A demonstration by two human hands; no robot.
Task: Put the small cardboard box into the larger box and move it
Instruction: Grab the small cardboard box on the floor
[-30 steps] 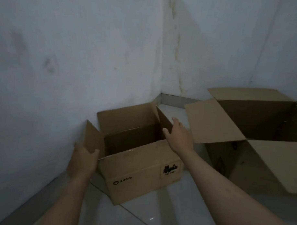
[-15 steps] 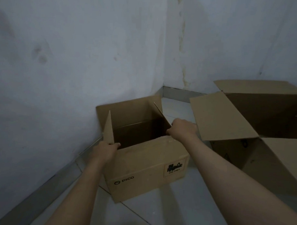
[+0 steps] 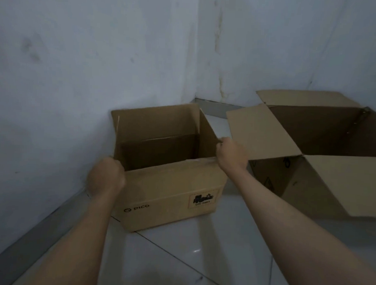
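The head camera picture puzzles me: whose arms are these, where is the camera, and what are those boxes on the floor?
No machine here: a person wears one camera on the head, looking down at their own bare arms. The left hand grips the near left corner of the small cardboard box, marked PICO, and the right hand grips its right edge. That box stands open and looks empty, on the tiled floor in a corner of the white walls. To its right stands the larger box, flaps spread open, with nothing visible inside.
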